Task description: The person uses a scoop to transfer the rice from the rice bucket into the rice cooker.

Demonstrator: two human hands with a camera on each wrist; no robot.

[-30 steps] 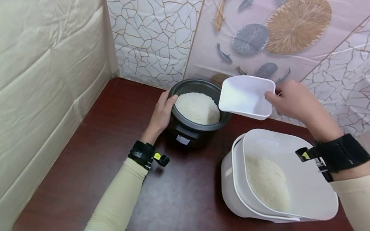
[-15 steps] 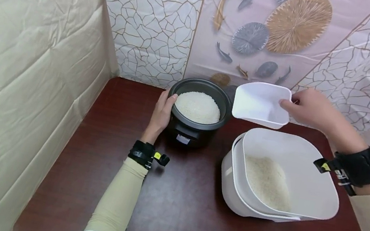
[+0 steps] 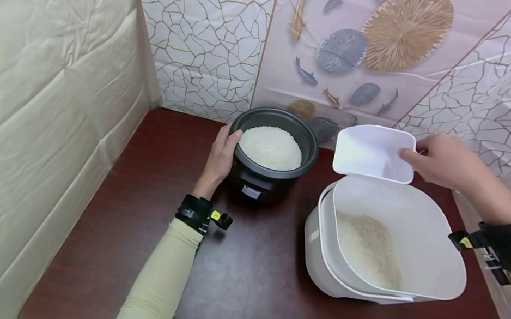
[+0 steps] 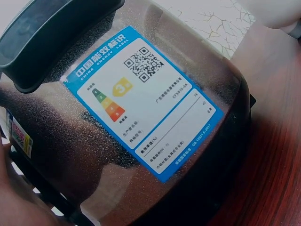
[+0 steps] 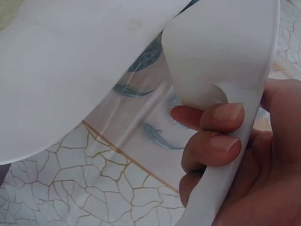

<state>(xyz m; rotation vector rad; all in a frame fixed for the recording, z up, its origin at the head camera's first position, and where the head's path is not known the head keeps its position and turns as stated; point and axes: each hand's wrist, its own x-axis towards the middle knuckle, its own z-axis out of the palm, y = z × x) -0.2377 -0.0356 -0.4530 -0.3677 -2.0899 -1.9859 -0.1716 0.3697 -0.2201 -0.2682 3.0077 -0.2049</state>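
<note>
My right hand (image 3: 446, 160) grips the handle of a white scoop (image 3: 375, 152). Its fingers (image 5: 218, 146) curl round that handle in the right wrist view. Tilted slightly, the scoop looks bare inside and hangs just behind the white rice bin (image 3: 440, 267), overlapping its back rim. Loose rice (image 3: 368, 248) lies in the bin. My left hand (image 3: 221, 157) holds the dark rice cooker (image 3: 254, 181) by its left side, thumb at the rim. White rice (image 3: 271, 148) fills much of the inner pot. A blue-edged energy label (image 4: 143, 103) shows on the cooker's body in the left wrist view.
Cooker and bin stand on a dark red-brown table (image 3: 236, 289), the cooker left of the bin. A patterned cloth backdrop (image 3: 204, 36) rises behind them. Cream fabric (image 3: 43, 122) walls off the left side.
My right hand has carried the scoop rightward and slightly down, away from the cooker to the bin's back edge. The left hand still holds the cooker in place.
</note>
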